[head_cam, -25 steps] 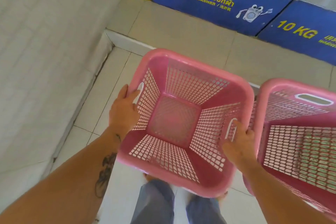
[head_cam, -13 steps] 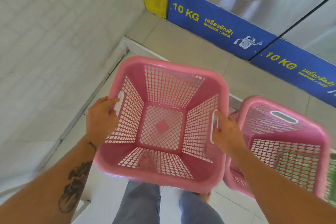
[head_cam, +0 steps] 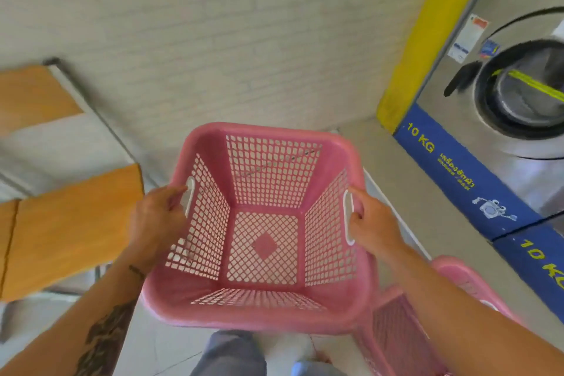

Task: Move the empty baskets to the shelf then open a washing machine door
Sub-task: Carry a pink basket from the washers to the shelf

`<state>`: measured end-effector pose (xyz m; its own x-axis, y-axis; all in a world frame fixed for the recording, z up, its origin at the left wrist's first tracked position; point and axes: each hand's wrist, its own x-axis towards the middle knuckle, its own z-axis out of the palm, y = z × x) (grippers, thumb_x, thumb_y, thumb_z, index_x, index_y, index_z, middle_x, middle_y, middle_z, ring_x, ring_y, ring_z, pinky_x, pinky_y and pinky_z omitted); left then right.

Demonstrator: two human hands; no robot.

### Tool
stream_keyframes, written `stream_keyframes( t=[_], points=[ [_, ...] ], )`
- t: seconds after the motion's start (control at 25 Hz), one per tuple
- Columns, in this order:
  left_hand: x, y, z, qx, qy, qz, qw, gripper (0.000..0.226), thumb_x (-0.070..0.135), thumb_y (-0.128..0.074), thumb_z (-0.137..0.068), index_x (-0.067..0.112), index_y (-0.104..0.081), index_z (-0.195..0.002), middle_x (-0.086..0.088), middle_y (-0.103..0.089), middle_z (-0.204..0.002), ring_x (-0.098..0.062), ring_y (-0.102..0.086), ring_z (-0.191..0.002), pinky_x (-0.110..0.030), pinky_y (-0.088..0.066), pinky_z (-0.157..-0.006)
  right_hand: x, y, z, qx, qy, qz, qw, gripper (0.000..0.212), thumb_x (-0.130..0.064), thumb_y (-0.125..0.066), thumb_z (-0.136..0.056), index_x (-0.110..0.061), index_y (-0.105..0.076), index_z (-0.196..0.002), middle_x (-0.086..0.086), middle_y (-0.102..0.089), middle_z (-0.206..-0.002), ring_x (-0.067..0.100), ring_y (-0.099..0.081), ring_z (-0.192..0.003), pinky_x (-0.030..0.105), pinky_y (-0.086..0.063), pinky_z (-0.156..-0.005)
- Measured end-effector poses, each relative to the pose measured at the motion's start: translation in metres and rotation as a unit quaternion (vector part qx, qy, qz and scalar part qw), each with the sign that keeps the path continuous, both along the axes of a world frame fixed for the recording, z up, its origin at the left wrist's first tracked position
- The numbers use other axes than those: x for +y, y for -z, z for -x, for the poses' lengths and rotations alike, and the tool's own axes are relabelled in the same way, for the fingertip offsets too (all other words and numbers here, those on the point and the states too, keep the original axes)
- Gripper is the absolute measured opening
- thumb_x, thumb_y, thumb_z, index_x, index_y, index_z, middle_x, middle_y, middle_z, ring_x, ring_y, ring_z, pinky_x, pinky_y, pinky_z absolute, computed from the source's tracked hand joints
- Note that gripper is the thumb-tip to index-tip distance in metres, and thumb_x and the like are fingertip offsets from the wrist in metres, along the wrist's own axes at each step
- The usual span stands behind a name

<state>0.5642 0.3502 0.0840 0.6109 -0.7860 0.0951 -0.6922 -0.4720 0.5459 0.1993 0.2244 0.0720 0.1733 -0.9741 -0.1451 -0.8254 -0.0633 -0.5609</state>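
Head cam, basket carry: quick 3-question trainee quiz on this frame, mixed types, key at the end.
1. True or false: the held pink basket has laundry inside.
2. Multiple choice: where does the second pink basket sit relative to the held one? A) lower right, beside it B) upper left, on the wooden shelf C) nested inside it
3. Short answer: how is the held basket gripped, and what capacity is printed on the blue panel under the washing machine?

Key
1. False: the mesh bottom shows bare.
2. A
3. The left hand and right hand each have fingers through a side handle slot; 10 KG.
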Motion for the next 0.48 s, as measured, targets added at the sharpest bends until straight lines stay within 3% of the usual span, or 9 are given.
stream_keyframes(
  t=[0.12,0.2,0.32,0.48],
  points=[
    [0.103,-0.025,-0.014,-0.013,-0.090,0.010,0.996,0.035,0.011,-0.060,-0.080,0.027,-0.072,-0.109,-0.005,-0.073,-0.105,-0.030,-0.067,-0.083,-0.030,-0.047,-0.068,0.034,-0.044,-0.045,-0.001,-0.088,0.034,0.996,0.058,-0.008,-0.049,-0.083,-0.034,-0.050,-0.134,-0.002,-0.058,-0.082,-0.001,-0.049,-0.053,0.010,-0.032,-0.043],
    [0.149,-0.032,-0.024,-0.009,-0.118,0.012,0.993,0.034,0.012,-0.060,-0.081,0.027,-0.073,-0.110,-0.006,-0.073,-0.105,-0.031,-0.067,-0.081,-0.031,-0.050,-0.068,0.050,-0.060,-0.069,-0.002,-0.107,0.036,0.994,0.056,-0.010,-0.050,-0.084,-0.036,-0.052,-0.133,0.000,-0.068,-0.095,-0.005,-0.048,-0.050,0.007,-0.032,-0.039],
    [0.251,-0.050,-0.051,-0.021,-0.191,0.014,0.981,0.038,0.012,-0.056,-0.082,0.027,-0.072,-0.112,-0.002,-0.071,-0.107,-0.018,-0.058,-0.070,-0.026,-0.044,-0.058,0.107,-0.080,-0.133,-0.008,-0.175,0.045,0.983,0.054,-0.016,-0.050,-0.083,-0.040,-0.053,-0.131,0.001,-0.069,-0.113,0.000,-0.057,-0.062,0.015,-0.039,-0.050],
    [0.399,-0.063,-0.080,-0.011,-0.290,0.034,0.956,0.037,0.012,-0.054,-0.084,0.028,-0.072,-0.111,-0.002,-0.071,-0.100,-0.001,-0.046,-0.054,-0.010,-0.031,-0.047,0.209,-0.093,-0.223,-0.035,-0.240,0.064,0.968,0.048,-0.023,-0.050,-0.082,-0.041,-0.058,-0.126,-0.001,-0.073,-0.103,0.000,-0.060,-0.058,0.020,-0.044,-0.050]
  ],
)
